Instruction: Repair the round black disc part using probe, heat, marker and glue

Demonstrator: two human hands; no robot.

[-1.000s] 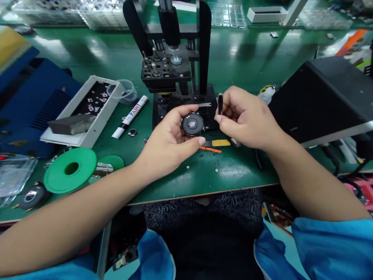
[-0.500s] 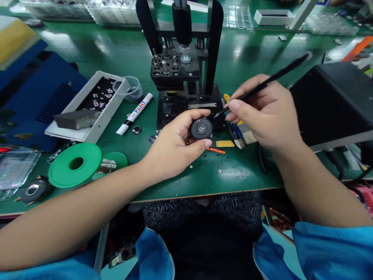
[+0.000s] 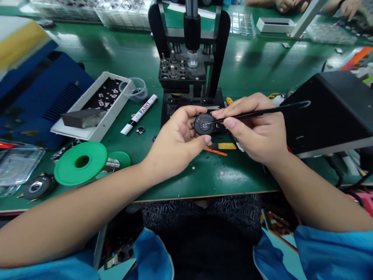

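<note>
My left hand (image 3: 177, 140) grips a round black watch case (image 3: 201, 126) by its rim, between thumb and fingers. Its flat face, with a shiny round centre, is turned up towards me. In my right hand (image 3: 256, 130) is a pair of slim black tweezers (image 3: 262, 112), pinched between thumb and fingers. Their tip reaches the shiny centre of the case; whether it touches or holds anything small there, I cannot tell. Just behind both hands stands a black hand press (image 3: 183, 79) with several metal pins on top.
Left of the press lie a paint marker (image 3: 140, 114), a clear cup (image 3: 138, 89) and a white box (image 3: 113, 111) of small parts. A green solder spool (image 3: 67, 163) and another watch case (image 3: 37, 188) sit nearer. A black box (image 3: 329, 109) stands right. Another person's hands (image 3: 291, 4) show at the back.
My right hand has come down and left, bringing the tweezers' tip from beside the watch case onto its centre. My left hand still holds the case. The view has shifted slightly.
</note>
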